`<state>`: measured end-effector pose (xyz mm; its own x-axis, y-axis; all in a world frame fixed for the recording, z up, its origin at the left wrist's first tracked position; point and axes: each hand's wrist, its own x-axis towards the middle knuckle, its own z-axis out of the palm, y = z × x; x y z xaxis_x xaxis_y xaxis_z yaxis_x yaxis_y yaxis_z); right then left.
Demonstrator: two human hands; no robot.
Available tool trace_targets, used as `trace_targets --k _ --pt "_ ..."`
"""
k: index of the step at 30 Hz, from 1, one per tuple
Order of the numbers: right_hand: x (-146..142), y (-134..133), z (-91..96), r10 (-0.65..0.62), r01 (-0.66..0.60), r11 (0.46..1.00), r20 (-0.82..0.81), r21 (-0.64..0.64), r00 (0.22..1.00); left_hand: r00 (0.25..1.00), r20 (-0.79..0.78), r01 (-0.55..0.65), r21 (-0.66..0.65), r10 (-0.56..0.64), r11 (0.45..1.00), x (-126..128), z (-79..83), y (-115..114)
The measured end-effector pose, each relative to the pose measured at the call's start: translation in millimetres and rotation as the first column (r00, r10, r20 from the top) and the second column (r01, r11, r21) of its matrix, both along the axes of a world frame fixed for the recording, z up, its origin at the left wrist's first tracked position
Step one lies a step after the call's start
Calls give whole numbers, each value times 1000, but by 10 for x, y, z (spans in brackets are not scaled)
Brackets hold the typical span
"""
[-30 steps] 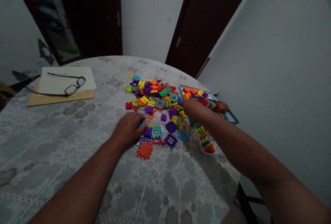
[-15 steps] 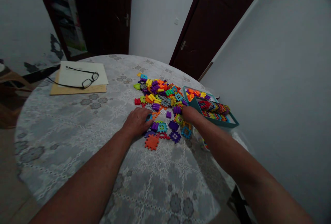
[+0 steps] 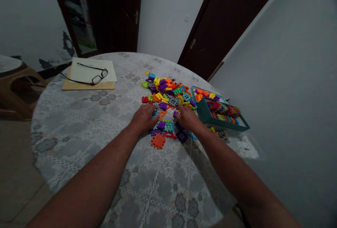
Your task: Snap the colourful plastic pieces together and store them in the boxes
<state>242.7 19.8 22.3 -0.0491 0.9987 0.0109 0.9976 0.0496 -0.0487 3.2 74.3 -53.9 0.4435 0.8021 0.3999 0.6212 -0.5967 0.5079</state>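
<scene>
A heap of small plastic building pieces [image 3: 168, 93] in many colours lies on a round table with a lace-patterned cloth [image 3: 105, 143]. My left hand [image 3: 143, 117] rests palm down on the near edge of the heap, fingers curled over a few pieces. My right hand [image 3: 186, 117] lies just right of it, fingers bent onto a purple piece; what it grips I cannot make out. An orange flat piece [image 3: 158, 140] sits nearest me, between my two forearms. A teal tray [image 3: 207, 115] with more pieces stands to the right.
Black spectacles [image 3: 96, 77] lie on white paper over a brown envelope [image 3: 86, 86] at the table's far left. A wooden stool [image 3: 15, 91] stands left of the table. Dark doors are behind. A grey wall runs close on the right.
My right hand has come left from the tray side to the near edge of the heap, close to my left hand. The view has swung, showing more floor and the stool.
</scene>
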Motion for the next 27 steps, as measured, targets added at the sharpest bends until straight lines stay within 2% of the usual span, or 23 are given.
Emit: trace_targets --k 3,6,12,16,21,24,27 --pt "-37 128 -83 -101 104 994 77 -40 992 999 30 -30 -5 31 1000 -3 -9 12" --pt "-96 199 -133 -111 120 991 118 -65 987 998 51 -29 -12 29 1000 0 -18 17" --pt "-162 210 -157 -40 42 997 35 -60 999 980 156 -116 -77 127 990 5 28 37" --pt "-184 148 -153 -17 23 998 -125 52 992 956 211 -180 -121 203 976 -5 65 56" --pt "-331 -81 -138 91 -53 992 -352 116 932 953 219 -182 -141 210 973 -10 88 45" --pt "-472 -223 -168 176 -148 983 -332 108 927 954 219 -179 -139 206 974 -11 99 37" --pt "-597 -298 -232 215 -212 976 -255 39 943 955 215 -176 -142 204 974 -14 94 47"
